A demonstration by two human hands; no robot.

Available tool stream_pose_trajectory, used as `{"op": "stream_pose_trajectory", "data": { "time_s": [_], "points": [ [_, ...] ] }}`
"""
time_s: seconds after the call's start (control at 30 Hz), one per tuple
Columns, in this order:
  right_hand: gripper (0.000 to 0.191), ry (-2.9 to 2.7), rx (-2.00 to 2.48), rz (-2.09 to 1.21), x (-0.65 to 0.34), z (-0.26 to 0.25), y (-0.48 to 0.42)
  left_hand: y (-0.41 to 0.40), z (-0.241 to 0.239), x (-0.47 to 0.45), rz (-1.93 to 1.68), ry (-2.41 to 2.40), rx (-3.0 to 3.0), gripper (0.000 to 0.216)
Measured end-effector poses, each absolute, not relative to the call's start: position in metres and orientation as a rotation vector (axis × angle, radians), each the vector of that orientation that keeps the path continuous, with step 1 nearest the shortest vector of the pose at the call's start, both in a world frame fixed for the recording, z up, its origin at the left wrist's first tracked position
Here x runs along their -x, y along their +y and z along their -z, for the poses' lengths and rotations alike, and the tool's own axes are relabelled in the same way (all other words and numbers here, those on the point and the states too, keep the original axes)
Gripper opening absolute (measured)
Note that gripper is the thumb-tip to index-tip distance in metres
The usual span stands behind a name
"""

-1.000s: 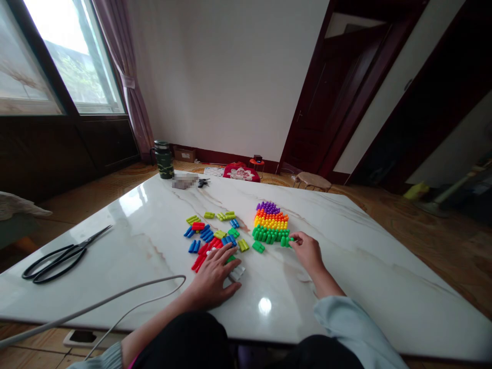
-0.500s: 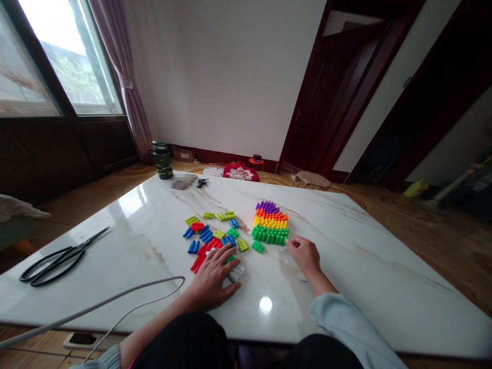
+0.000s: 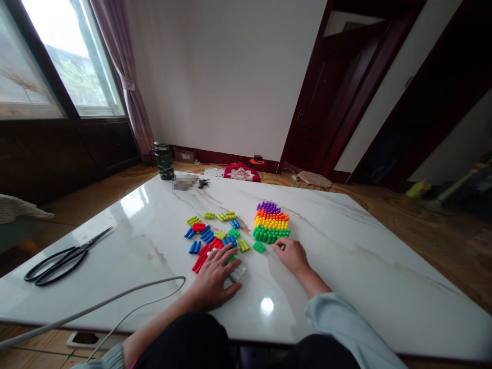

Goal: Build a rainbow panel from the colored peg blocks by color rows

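My left hand [image 3: 217, 277] lies palm down with its fingers spread over part of a loose pile of small plastic tube-shaped pieces. Red pieces [image 3: 200, 264], a green one and clear ones [image 3: 237, 272] show around its fingers; what lies under the palm is hidden. My right hand [image 3: 290, 255] has its thumb and fingers drawn together, and whatever may be between them is hidden. Its fingertips are just right of a green piece [image 3: 259, 247] lying on the table. Beyond them stands a block of upright pieces [image 3: 271, 222] in bands of purple, orange, yellow and green.
Blue pieces [image 3: 195, 247] and lime pieces [image 3: 209, 216] lie scattered on the white marble table [image 3: 346, 287]. Black-handled scissors [image 3: 69, 261] rest at the left, near a grey cable [image 3: 115, 302]. A camouflage flask [image 3: 164, 163] and keys [image 3: 203, 183] are at the far edge.
My right hand has moved left, from the near right corner of the upright block toward the single green piece. My left hand stays over the pile.
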State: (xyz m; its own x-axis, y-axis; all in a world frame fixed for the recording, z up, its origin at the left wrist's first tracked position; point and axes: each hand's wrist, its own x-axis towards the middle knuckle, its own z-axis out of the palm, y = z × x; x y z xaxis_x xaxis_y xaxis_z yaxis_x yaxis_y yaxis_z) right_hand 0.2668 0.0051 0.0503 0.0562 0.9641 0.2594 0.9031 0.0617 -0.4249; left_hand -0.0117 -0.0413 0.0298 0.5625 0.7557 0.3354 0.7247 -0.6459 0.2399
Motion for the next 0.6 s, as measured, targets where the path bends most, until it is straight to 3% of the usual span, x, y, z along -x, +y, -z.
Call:
{"op": "stream_pose_trajectory", "data": {
  "time_s": [0.07,0.23,0.5,0.6],
  "points": [
    [0.011,-2.001,1.734,-0.223,-0.251,-0.05,0.008,-0.041,-0.029,0.012,-0.645,1.285,-2.715,0.048],
    [0.031,-2.234,1.841,-0.124,-0.219,-0.052,0.01,-0.041,-0.026,0.013,-0.669,1.277,-2.717,0.049],
    [0.027,-2.347,1.818,0.001,-0.22,-0.057,-0.003,-0.04,-0.024,0.013,-0.644,1.289,-2.713,0.049],
    [0.034,-2.378,1.771,0.004,-0.22,-0.057,-0.004,-0.04,-0.024,0.012,-0.693,1.28,-2.718,0.049]
  ]
}}
